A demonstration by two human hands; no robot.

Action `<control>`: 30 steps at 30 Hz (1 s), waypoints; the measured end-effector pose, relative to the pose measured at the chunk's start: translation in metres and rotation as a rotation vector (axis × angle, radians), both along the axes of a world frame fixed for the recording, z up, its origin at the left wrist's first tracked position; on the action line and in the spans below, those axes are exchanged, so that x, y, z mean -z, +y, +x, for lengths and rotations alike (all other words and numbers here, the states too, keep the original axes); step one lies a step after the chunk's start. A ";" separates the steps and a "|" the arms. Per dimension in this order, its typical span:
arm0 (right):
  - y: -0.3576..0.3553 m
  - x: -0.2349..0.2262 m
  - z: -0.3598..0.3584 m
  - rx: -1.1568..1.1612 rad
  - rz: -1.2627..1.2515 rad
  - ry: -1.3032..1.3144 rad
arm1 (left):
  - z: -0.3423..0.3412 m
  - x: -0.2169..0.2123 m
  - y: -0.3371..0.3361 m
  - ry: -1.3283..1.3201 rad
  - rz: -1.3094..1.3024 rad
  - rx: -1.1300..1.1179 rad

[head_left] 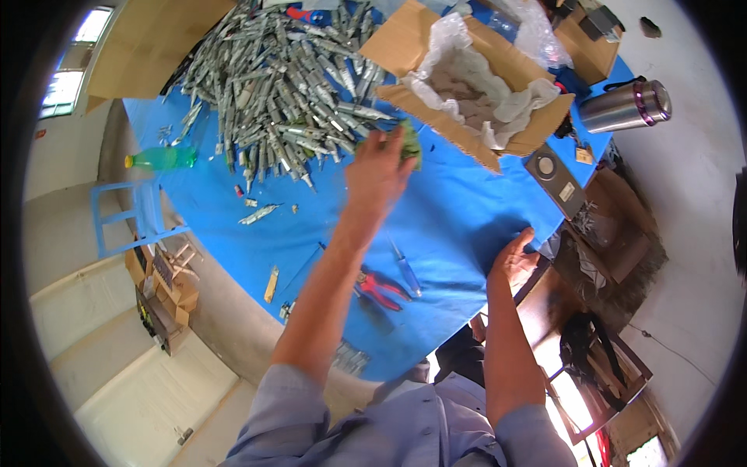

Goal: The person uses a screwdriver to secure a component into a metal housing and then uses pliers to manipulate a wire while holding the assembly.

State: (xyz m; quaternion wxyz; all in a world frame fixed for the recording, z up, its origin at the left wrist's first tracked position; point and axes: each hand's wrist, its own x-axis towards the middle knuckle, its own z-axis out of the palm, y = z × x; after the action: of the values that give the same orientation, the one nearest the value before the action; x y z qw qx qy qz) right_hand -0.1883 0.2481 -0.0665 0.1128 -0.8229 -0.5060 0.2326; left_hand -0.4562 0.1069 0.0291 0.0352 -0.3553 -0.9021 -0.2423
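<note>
My left hand point(376, 170) reaches over the blue-covered table, its fingers closed on a crumpled green cloth point(411, 146) beside the big heap. That heap is made of many slim, pointed, silvery-grey pieces point(272, 86), spread across the far left of the table. At the table's right edge rests my right hand point(513, 261), thumb and fingers apart, with nothing in it. Between my forearms lie red-handled pliers point(381, 290) and a screwdriver with a blue handle point(408, 274). One loose silvery piece point(258, 214) lies apart from the heap, left of my left forearm.
An open cardboard box point(537, 124) lined with white wrapping stands at the far right. Near it are a steel flask point(626, 107) and a dark flat device with a round dial point(556, 183). A green bottle point(163, 159) lies at the left edge, above a blue plastic stool point(128, 214).
</note>
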 end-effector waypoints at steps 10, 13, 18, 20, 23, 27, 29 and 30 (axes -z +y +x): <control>0.002 -0.027 -0.009 -0.018 -0.090 -0.063 | 0.014 0.006 -0.072 -0.096 -0.089 -0.088; -0.003 -0.030 -0.013 -0.004 -0.064 -0.068 | 0.015 -0.030 -0.133 -0.033 -0.086 -0.249; 0.001 -0.020 -0.007 -0.051 -0.002 -0.092 | 0.039 -0.034 -0.250 -0.135 -0.291 -0.430; -0.003 -0.026 -0.011 -0.052 -0.004 -0.077 | 0.040 -0.023 -0.276 -0.124 -0.350 -0.405; -0.006 -0.049 -0.019 -0.043 -0.055 -0.009 | 0.025 -0.023 -0.291 -0.029 -0.362 -0.365; -0.005 -0.048 -0.019 -0.020 -0.075 0.004 | -0.017 -0.037 -0.272 -0.088 -0.342 -0.526; -0.003 -0.044 -0.019 0.004 -0.103 -0.018 | -0.033 -0.030 -0.272 -0.046 -0.335 -0.513; -0.002 -0.044 -0.020 0.027 -0.130 -0.034 | -0.038 -0.015 -0.278 0.005 -0.350 -0.477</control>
State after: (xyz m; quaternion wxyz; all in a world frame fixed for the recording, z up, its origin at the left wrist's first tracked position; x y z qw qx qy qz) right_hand -0.2080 0.2464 -0.0225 0.0535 -0.8390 -0.4807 0.2492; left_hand -0.4944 -0.1715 0.0441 0.0316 -0.1344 -0.9882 -0.0670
